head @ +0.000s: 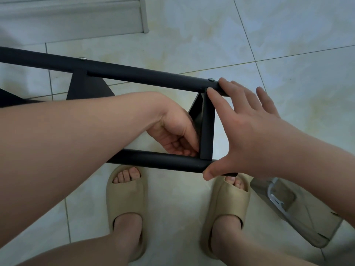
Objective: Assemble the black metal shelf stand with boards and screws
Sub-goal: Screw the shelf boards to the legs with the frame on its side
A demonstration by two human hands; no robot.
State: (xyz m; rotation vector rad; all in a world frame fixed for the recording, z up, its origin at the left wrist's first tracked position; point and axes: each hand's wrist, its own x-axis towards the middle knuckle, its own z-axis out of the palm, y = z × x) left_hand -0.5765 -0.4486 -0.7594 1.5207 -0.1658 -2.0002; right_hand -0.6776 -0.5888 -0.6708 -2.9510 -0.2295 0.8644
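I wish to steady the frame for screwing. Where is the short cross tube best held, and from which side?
Its bare middle, from the right, where the frame ends. The short cross tube is round and slim enough to wrap; the left hand fills the inner side.

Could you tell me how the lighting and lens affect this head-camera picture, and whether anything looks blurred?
Head view: light is soft and even, with no hard shadows on the floor tiles; the black frame tube shows only a dull sheen, no glare; wide-angle bending splays the grout lines; the clear plastic bag at the lower right looks smeared.
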